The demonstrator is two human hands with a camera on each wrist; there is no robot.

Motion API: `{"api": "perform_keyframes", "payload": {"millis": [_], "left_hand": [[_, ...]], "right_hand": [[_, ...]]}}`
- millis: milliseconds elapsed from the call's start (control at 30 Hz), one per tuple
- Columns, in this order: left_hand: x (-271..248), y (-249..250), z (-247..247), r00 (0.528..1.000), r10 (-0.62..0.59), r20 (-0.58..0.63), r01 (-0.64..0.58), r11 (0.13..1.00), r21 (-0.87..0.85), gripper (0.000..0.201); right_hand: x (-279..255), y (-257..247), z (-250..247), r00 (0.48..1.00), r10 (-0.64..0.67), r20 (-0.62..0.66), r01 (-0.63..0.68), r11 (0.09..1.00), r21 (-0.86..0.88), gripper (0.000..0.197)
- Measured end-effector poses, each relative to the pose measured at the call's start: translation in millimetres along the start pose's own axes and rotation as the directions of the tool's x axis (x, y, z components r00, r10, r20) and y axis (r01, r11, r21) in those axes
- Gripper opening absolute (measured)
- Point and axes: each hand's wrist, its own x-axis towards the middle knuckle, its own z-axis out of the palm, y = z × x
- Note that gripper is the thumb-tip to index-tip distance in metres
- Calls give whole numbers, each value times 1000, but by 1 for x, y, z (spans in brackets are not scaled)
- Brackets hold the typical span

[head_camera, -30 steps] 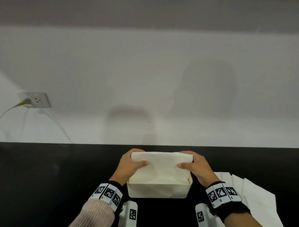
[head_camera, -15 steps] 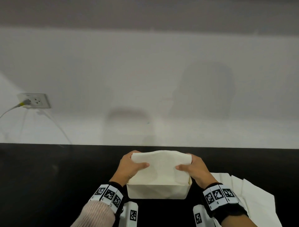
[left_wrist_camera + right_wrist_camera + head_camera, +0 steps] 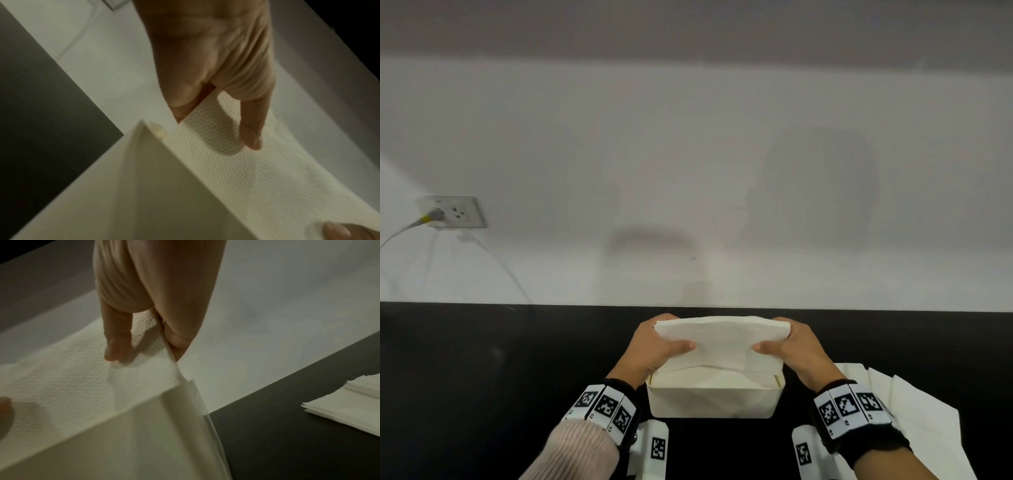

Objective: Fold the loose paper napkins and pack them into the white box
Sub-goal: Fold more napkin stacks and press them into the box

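My two hands have tipped one folded napkin [image 3: 719,342] lower over one white box [image 3: 714,399], left hand [image 3: 654,346] and right hand [image 3: 796,347] each pinching an end, one loose napkin pile [image 3: 914,407] beside.

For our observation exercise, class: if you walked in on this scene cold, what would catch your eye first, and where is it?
First, the folded napkin held up over the white box at the near middle of the black table, pinched at its ends by the left hand and right hand. Next, the loose napkins spread to the box's right. Last, the wall socket far left, with a cable plugged in.
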Motion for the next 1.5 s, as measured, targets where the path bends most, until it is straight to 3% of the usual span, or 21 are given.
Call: {"api": "perform_keyframes", "payload": {"millis": [133, 333, 467, 667, 800, 1000, 1100, 1167, 1233, 1333, 1500], "left_hand": [[1, -8, 4, 996, -87, 8, 85, 987, 138, 41], [3, -2, 1, 1000, -27, -4, 28, 993, 117, 31], [2, -6, 2, 996, -82, 37, 72, 974, 215, 42], [4, -2, -4, 995, -88, -49, 92, 993, 76, 36], [2, -3, -3, 991, -132, -17, 132, 968, 211, 45], [4, 2, -6, 990, -75, -118, 93, 983, 159, 44], [5, 6, -3, 977, -72, -202, 113, 973, 199, 54], [4, 4, -3, 978, -89, -186, 136, 956, 259, 58], [3, -1, -4, 988, -72, -134, 125, 888, 443, 48], [1, -8, -4, 997, 29, -74, 39, 635, 771, 27], [3, -18, 6, 995, 97, -40, 5, 340, 940, 30]], "right_hand": [[-3, 8, 4, 999, 44, 29, -40, 991, -127, 40], [-1, 1, -2, 1000, -19, -6, 18, 995, -95, 21], [-6, 7, 2, 997, 54, 49, -43, 978, -205, 29], [-2, -1, -1, 1000, 14, -13, -15, 994, -104, 29], [-5, 5, 1, 999, 38, 31, -32, 984, -178, 35], [-3, -6, -6, 991, -33, -130, 12, 988, -153, 39], [-2, -11, -3, 986, -67, -153, 23, 961, -275, 52], [-1, -8, 0, 992, -85, -97, 34, 900, -434, 42], [2, 0, 3, 994, -99, -55, 48, 807, -588, 25], [4, 9, 8, 994, -99, -50, 32, 689, -724, 22], [4, 18, 17, 991, -133, -18, 46, 460, -887, 29]]}}
